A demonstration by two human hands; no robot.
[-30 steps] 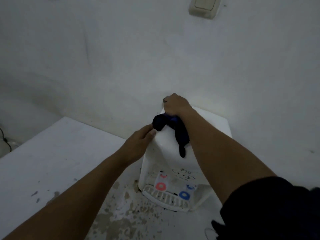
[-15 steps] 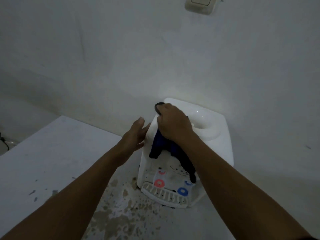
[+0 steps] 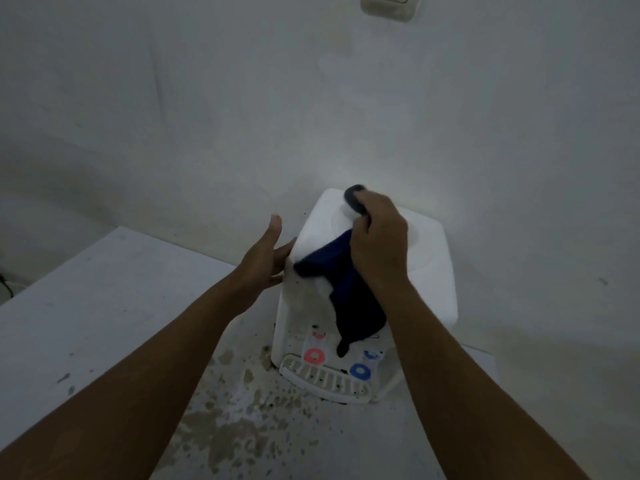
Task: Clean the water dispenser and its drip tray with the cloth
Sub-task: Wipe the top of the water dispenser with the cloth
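While the right hand (image 3: pixel 379 237) wipes, the cloth (image 3: pixel 349 292) has come back up to the top edge of the water dispenser (image 3: pixel 433 271).

A second ago this hand rubbed the far top corner, then pulled toward the front; now its fingers are curled tight around the dark blue cloth, which hangs down over the front panel above the red and blue taps. The left hand (image 3: pixel 265 261) has opened, fingers straight and slightly spread, and touches the left side to steady the dispenser on the stained counter (image 3: pixel 104 306). I judge the top is nearly wiped, but the drip tray (image 3: pixel 325 379) is not yet cleaned.
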